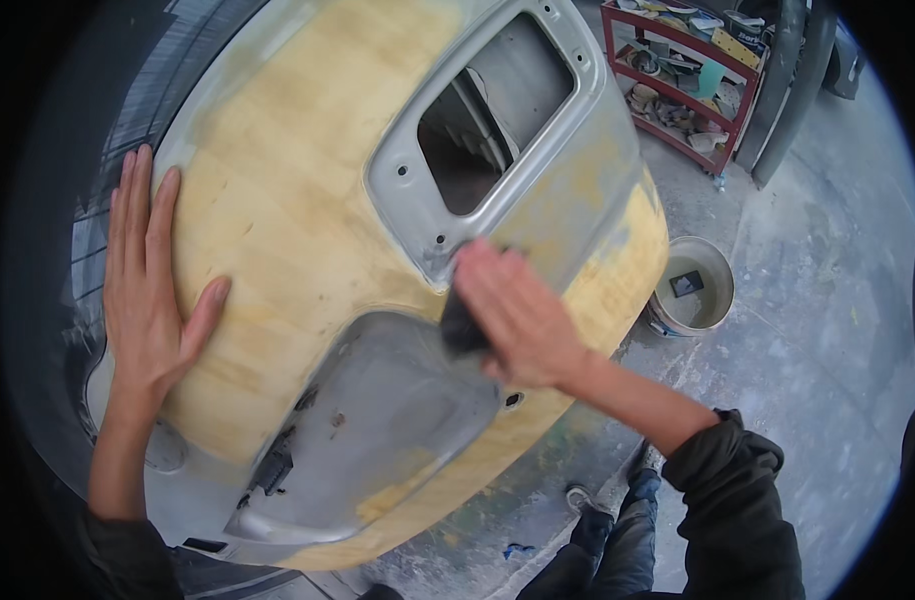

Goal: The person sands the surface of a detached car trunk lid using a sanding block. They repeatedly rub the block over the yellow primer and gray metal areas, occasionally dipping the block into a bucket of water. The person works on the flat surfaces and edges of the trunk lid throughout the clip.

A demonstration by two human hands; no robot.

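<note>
A car's rear body panel (277, 190), coated in sanded yellow filler with grey patches, fills the middle of the view. My left hand (149, 300) lies flat on its left side, fingers stretched out and thumb apart, holding nothing. In my right hand (522, 315) is a black sanding block (462, 328), pressed to the panel between the lamp opening (467, 140) and the grey recess (387, 390) below it. Motion blurs this hand a little, and its palm hides part of the block.
On the floor to the right stands a bucket (725, 290) of cloudy water with a dark block (687, 284) in it. Behind it is a red shelf cart (677, 95) loaded with cans and supplies. My legs (617, 540) show below, beside the panel's lower edge.
</note>
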